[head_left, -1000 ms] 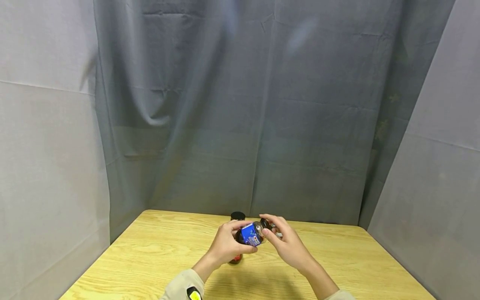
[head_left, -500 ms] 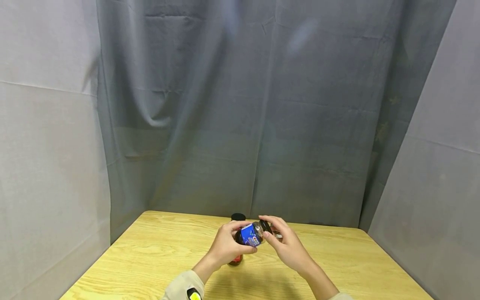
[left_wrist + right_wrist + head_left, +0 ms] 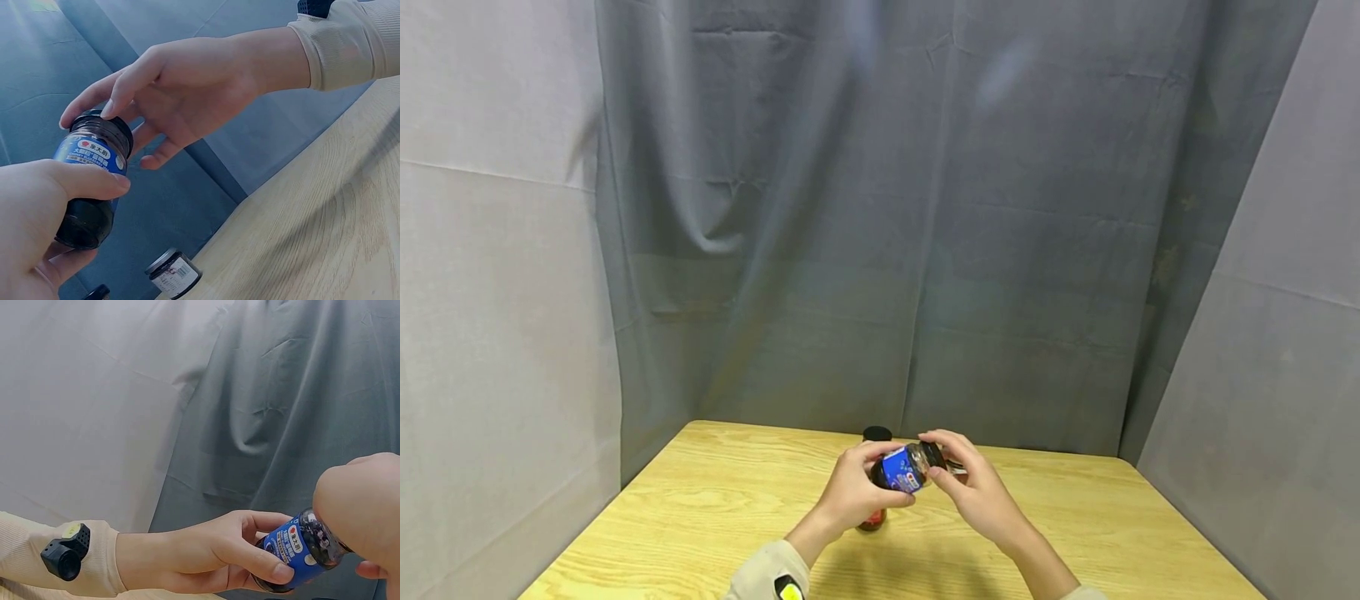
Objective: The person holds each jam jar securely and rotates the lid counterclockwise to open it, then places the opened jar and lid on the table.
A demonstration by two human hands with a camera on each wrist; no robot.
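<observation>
Both hands meet above the counter [image 3: 715,492]: the left hand [image 3: 850,493] grips a blue-labelled jar [image 3: 904,469] tilted in the air, while the right hand [image 3: 976,492] curls over its dark lid [image 3: 103,119]. That lid looks still on, so opening seems unfinished. Two other jars [image 3: 173,272] stand on the counter beyond.
</observation>
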